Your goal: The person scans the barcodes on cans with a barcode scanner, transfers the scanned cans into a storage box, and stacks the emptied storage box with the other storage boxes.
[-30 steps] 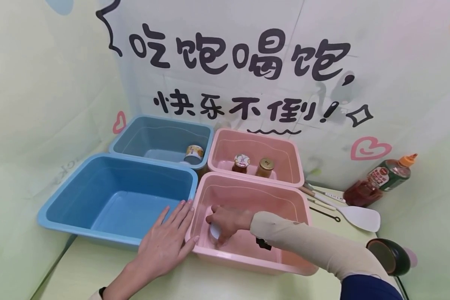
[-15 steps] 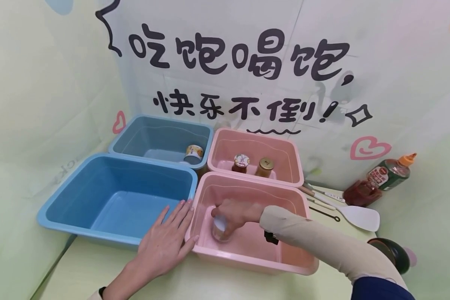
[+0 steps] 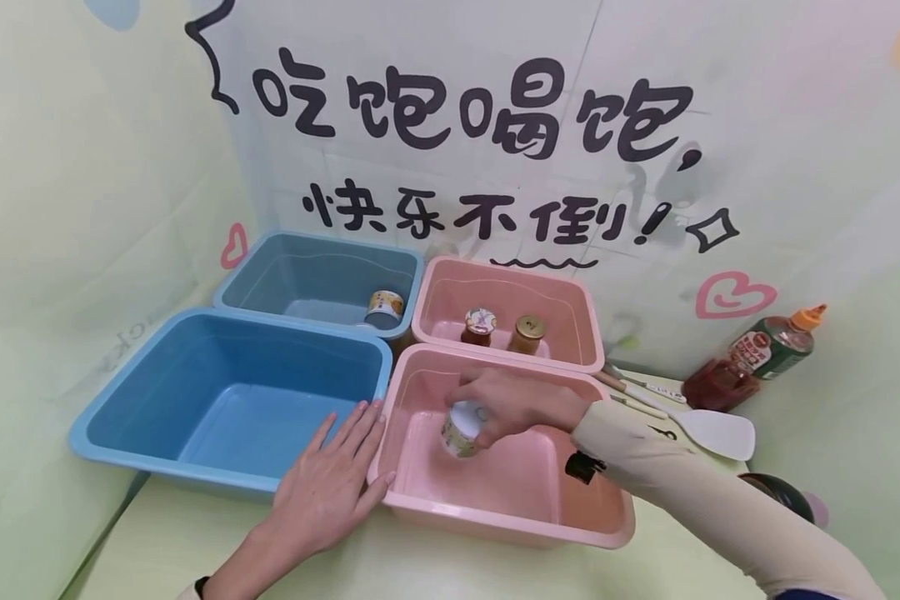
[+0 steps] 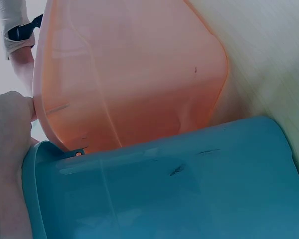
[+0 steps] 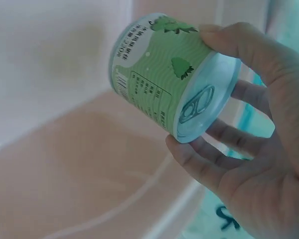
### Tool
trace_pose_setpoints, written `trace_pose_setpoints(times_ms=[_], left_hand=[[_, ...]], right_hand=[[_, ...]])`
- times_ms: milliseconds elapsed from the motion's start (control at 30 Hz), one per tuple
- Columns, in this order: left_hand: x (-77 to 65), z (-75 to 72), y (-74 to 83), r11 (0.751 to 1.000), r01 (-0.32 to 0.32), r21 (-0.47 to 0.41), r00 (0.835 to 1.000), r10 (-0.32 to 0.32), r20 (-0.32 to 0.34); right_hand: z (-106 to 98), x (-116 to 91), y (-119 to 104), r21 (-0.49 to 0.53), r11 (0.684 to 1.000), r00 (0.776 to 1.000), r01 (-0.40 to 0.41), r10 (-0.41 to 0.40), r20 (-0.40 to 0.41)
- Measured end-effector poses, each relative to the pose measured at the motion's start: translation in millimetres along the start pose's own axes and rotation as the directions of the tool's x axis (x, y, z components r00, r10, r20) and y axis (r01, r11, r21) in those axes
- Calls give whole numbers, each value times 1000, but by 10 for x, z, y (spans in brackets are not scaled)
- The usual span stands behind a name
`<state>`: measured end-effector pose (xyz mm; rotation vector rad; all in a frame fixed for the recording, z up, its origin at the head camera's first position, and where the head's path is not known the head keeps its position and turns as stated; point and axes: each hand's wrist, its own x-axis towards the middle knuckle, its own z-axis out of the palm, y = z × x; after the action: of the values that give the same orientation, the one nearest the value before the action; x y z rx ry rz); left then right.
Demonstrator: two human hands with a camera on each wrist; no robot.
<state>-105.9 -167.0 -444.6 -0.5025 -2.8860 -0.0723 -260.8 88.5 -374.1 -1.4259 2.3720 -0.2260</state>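
Observation:
My right hand (image 3: 506,402) grips a small pull-tab food can (image 3: 461,429) by its lidded end, inside the front pink tub (image 3: 495,521). In the right wrist view the can (image 5: 154,74) shows a green label with strawberry pictures, and it tilts between thumb and fingertips. The ring-pull lid faces my palm. My left hand (image 3: 326,479) lies with extended fingers across the adjoining rims of the front pink tub and the front blue tub (image 3: 232,475). From the left wrist view, the outer walls of the pink tub (image 4: 134,74) and blue tub (image 4: 189,189) appear below that hand.
A rear blue tub (image 3: 292,283) holds a can (image 3: 385,307). Two lidded jars, one patterned (image 3: 480,325) and one gold-topped (image 3: 527,333), stand in the rear pink tub (image 3: 510,271). To the right lie a white spatula (image 3: 720,433) and a sauce bottle (image 3: 757,358), with a dark ladle (image 3: 780,496) nearer.
My right hand has lifted the can from the left side of the front pink tub and carried it right. The left hand stays on the rims.

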Motion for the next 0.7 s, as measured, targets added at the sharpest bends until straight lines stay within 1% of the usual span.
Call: trace_pose_setpoints(times_ms=[100,200,333,433,600,700], left_hand=[[3,1,2,1000,1,-2,1000,-1,-2],[0,5,-1,1000,-3,-1,1000,3,-8],[-3,8,-4,1000,-12,1,1000,12,-18],[-3,11,-4,1000,-11,-1,1000,11,-20],[3,16,-3,1000,-10,-16,1000,10,-18],[4,16,-2,1000,-12,-18,1000,12,-14]], right_hand=[[-115,-151,5,-9,1000,999,26,-26,-45],[-226,-315,-7,-7,1000,994,20,-21,-105],[-349,-550,-25,-17,1000,982,-21,17,-188],[-417,-729,-31,-35,998,969,-46,36,-245],[-485,-1057,-6,-42,993,945,-106,87,-316],[-500,-1267,26,-51,990,929,-130,103,-354]])
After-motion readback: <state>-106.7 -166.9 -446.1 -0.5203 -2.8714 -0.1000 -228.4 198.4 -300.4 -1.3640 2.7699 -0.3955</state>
